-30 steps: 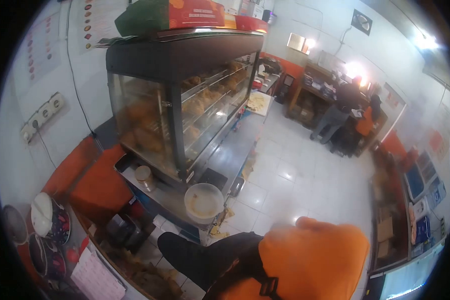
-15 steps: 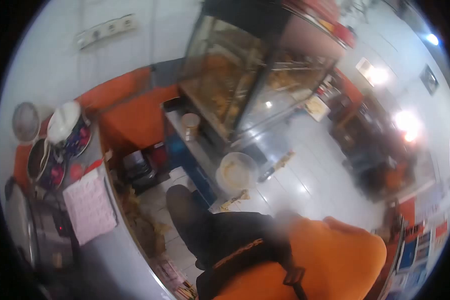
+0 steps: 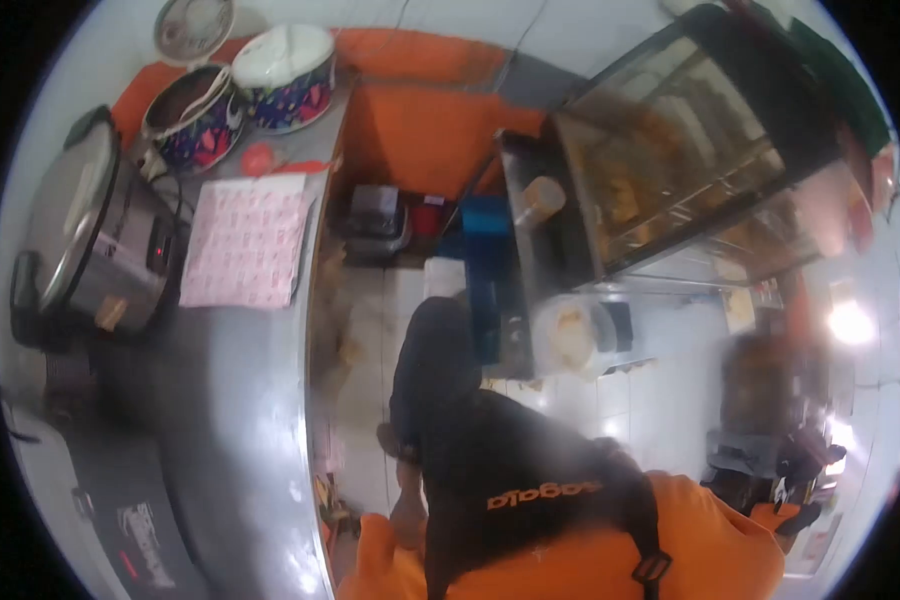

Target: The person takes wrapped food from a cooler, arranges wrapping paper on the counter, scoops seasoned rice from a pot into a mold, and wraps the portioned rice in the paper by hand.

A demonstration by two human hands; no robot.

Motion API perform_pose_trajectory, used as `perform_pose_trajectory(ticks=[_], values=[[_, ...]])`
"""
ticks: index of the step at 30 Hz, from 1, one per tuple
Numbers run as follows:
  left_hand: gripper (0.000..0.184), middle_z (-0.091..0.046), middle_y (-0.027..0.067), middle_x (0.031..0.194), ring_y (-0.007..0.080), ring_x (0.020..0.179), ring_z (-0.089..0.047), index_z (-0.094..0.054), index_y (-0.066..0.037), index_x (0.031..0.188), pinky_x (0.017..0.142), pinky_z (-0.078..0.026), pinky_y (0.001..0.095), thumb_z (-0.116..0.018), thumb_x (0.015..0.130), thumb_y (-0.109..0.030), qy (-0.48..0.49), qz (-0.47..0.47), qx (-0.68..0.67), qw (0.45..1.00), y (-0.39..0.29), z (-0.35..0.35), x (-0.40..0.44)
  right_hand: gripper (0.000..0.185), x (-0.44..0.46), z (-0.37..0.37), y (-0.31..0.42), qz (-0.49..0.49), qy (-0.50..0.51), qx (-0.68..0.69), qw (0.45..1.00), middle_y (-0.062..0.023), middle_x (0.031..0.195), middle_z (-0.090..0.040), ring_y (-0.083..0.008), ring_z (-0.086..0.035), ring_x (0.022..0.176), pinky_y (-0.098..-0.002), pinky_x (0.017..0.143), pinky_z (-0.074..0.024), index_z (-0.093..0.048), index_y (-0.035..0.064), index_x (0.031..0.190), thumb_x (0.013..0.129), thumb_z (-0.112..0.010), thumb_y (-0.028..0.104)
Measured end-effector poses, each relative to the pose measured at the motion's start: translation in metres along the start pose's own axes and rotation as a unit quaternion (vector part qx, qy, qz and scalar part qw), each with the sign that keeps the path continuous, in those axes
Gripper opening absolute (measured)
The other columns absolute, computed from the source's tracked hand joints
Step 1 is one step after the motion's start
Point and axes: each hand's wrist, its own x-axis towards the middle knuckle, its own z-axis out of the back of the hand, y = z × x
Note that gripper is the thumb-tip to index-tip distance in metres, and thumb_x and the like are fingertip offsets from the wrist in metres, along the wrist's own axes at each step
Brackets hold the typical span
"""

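Note:
My left hand (image 3: 398,443) hangs low beside the dark apron (image 3: 520,470), below an orange sleeve. It is dim and small, and its fingers cannot be made out. Of my right hand (image 3: 618,456) only a blurred part shows at the apron's right edge, near the orange sleeve; whether it holds anything is hidden. On the metal counter (image 3: 220,400) to the left lies a stack of pink printed paper sheets (image 3: 245,240), out of reach of both hands. Ahead stands a round white tub (image 3: 573,335), blurred, with something pale inside.
A large rice cooker (image 3: 120,235) and two patterned pots (image 3: 285,85) stand on the counter, with a red spoon-like utensil (image 3: 305,166) nearby. A glass display case (image 3: 670,150) holding brown food rises at the right. A small jar (image 3: 543,200) stands beside it.
My view has turned left, so the counter and rice cooker show more fully and the display case has shifted right. My left arm has come into view.

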Motion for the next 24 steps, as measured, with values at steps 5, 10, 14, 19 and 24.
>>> perform_pose_trajectory(ticks=[5, 10, 14, 19, 24], values=[[0.048, -0.076, 0.0118, 0.099, 0.0288, 0.096, -0.075, -0.075, -0.01, 0.094, 0.083, -0.059, 0.0427, -0.077, 0.082, -0.056, -0.01, 0.045, 0.007, 0.999, -0.006, -0.029, 0.012, 0.033, 0.049, -0.01, -0.018, 0.03, 0.089, -0.078, 0.993, -0.0066, 0.134, -0.07, -0.0272, -0.065, 0.123, -0.0393, 0.108, -0.0492, -0.075, 0.0226, 0.122, 0.102, -0.055, 0.039], [0.049, -0.077, 0.0113, 0.097, 0.0289, 0.095, -0.075, -0.076, -0.01, 0.091, 0.082, -0.06, 0.0426, -0.078, 0.081, -0.058, -0.019, 0.059, 0.025, 0.998, -0.007, -0.039, 0.023, 0.038, 0.1, -0.045, -0.071, 0.085, 0.062, -0.092, 0.99, -0.0051, 0.136, -0.069, -0.0266, -0.063, 0.127, -0.0395, 0.11, -0.0473, -0.075, 0.025, 0.123, 0.098, -0.06, 0.05], [0.041, -0.076, 0.0108, 0.09, 0.0326, 0.09, -0.075, -0.076, -0.013, 0.087, 0.078, -0.06, 0.0468, -0.073, 0.084, -0.054, -0.024, 0.065, 0.043, 0.997, 0.009, -0.03, 0.024, 0.045, 0.066, -0.038, -0.046, -0.002, 0.077, 0.036, 0.996, -0.0028, 0.136, -0.069, -0.0252, -0.062, 0.129, -0.0397, 0.112, -0.0454, -0.072, 0.0267, 0.128, 0.096, -0.061, 0.056], [0.032, -0.076, 0.0191, 0.096, 0.0416, 0.09, -0.073, -0.078, -0.011, 0.093, 0.08, -0.06, 0.0509, -0.06, 0.094, -0.037, -0.065, -0.01, 0.028, 0.997, 0.044, -0.015, -0.007, 0.034, 0.074, -0.12, -0.118, 0.09, 0.155, -0.086, 0.98, 0.0039, 0.146, -0.061, -0.0152, -0.051, 0.14, -0.0322, 0.121, -0.0372, -0.07, 0.0297, 0.132, 0.104, -0.054, 0.041], [0.034, -0.076, 0.0209, 0.094, 0.0384, 0.092, -0.074, -0.077, -0.013, 0.104, 0.084, -0.058, 0.0522, -0.067, 0.092, -0.043, 0.028, -0.002, 0.073, 0.997, 0.048, -0.007, -0.027, 0.032, 0.03, -0.097, -0.078, -0.038, 0.226, -0.093, 0.969, 0.0075, 0.149, -0.059, -0.0171, -0.049, 0.142, -0.0321, 0.126, -0.0316, -0.07, 0.0322, 0.132, 0.107, -0.05, 0.035]])
